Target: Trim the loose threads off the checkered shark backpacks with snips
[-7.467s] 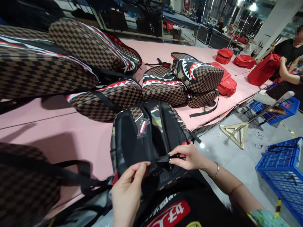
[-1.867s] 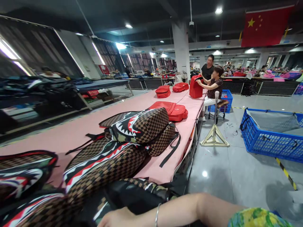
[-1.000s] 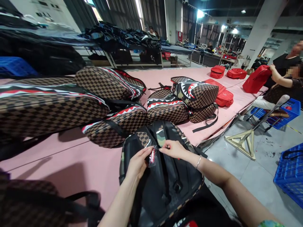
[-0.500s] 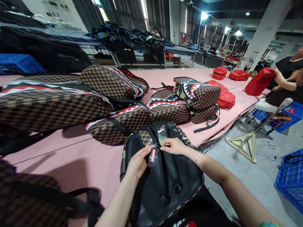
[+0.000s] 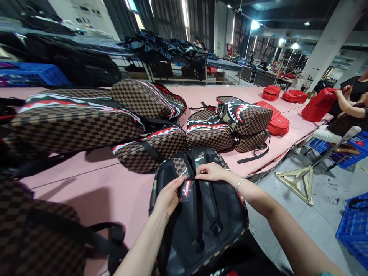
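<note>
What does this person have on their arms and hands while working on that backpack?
Both hands are bare, with no gloves and no rings that I can make out. The right hand has a thin silver bangle at the wrist. Both forearms are uncovered; only at the bottom right corner does a scrap of greenish patterned sleeve show. The left hand and its wrist carry nothing.

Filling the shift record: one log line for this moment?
left hand: pinching bagged tag | right hand: at strap top | backpack: face-down, pink table
</note>
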Demonstrator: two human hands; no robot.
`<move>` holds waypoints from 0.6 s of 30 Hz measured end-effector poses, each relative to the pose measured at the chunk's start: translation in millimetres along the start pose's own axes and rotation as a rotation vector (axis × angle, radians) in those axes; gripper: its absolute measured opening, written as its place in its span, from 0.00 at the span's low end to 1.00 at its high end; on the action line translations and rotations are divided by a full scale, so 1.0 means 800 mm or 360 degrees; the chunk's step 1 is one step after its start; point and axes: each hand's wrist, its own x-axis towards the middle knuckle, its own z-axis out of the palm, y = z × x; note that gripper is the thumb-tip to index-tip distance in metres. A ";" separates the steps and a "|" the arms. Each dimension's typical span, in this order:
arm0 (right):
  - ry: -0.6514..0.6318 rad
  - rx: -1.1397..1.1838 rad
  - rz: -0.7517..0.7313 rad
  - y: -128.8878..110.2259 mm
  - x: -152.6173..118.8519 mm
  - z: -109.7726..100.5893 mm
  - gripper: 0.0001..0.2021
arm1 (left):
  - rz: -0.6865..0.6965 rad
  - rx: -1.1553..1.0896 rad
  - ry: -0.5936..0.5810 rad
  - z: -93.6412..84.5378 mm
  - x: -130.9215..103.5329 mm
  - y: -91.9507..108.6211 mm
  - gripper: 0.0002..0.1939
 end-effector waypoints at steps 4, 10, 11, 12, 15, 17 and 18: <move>0.0114 0.0120 0.0050 0.012 0.004 0.002 0.07 | 0.0122 -0.0063 0.0160 -0.016 -0.001 -0.004 0.07; 0.0196 0.0151 0.0129 0.021 0.004 0.020 0.07 | 0.0314 -0.0290 0.0431 -0.052 -0.013 -0.012 0.02; 0.0201 0.0143 0.0125 0.019 0.006 0.023 0.07 | 0.0349 -0.0309 0.0471 -0.060 -0.017 -0.012 0.03; 0.0210 0.0129 0.0122 0.017 0.007 0.025 0.06 | 0.0373 -0.0300 0.0505 -0.068 -0.021 -0.011 0.05; 0.0215 0.0072 0.0127 0.012 0.012 0.025 0.06 | 0.0403 -0.0126 0.0655 -0.101 -0.035 -0.006 0.11; 0.0183 0.0036 0.0140 0.011 0.014 0.023 0.07 | 0.0473 0.0109 0.0811 -0.124 -0.045 -0.003 0.16; 0.0156 0.0021 0.0138 0.011 0.015 0.021 0.08 | 0.0528 0.0264 0.0878 -0.133 -0.050 -0.002 0.24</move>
